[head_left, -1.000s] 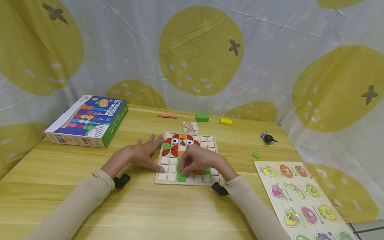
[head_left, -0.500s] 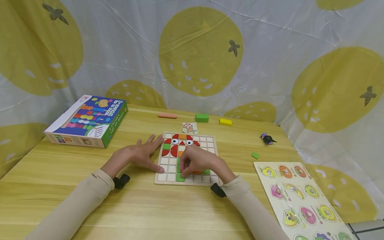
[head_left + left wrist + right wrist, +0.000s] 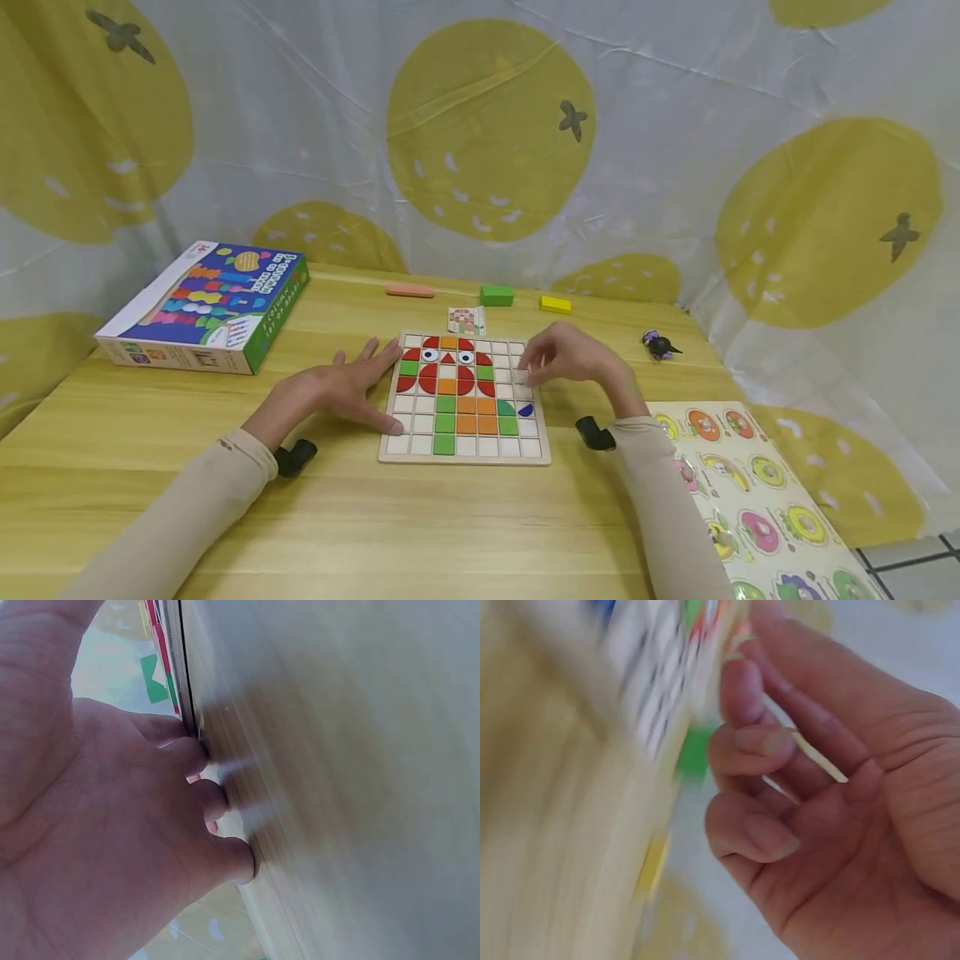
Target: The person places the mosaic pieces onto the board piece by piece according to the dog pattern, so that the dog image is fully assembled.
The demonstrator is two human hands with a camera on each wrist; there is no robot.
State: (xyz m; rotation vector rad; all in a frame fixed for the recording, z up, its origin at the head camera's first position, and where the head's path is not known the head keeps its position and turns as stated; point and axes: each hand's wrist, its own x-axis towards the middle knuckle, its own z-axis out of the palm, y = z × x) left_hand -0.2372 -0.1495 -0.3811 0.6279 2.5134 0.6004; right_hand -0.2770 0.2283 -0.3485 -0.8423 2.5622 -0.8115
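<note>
On the table lies a square wooden grid board point(image 3: 459, 459) bearing red, green, orange and white-and-black eye tiles. My left hand point(image 3: 348, 387) rests at its left edge, fingers spread and thumb on a lower-left cell. In the left wrist view, the left fingertips point(image 3: 238, 861) press on the table beside the board. Over the board's upper right side is my right hand point(image 3: 573, 360), its fingers loosely curled; nothing shows in the palm in the right wrist view. A green square tile point(image 3: 444, 445) sits in the bottom row, and a dark blue half-round piece point(image 3: 526, 410) lies at the right.
Behind the board lie a small pattern card point(image 3: 467, 320), a pink stick point(image 3: 410, 291), a green block point(image 3: 497, 296) and a yellow block point(image 3: 555, 305). A toy box point(image 3: 206, 304) stands at left. At right are a black toy point(image 3: 660, 345) and a fruit puzzle board point(image 3: 750, 492).
The right hand has let go of the green tile in the bottom row and moved up and right, uncovering the blue piece and orange tiles. The left hand stays on the board's edge.
</note>
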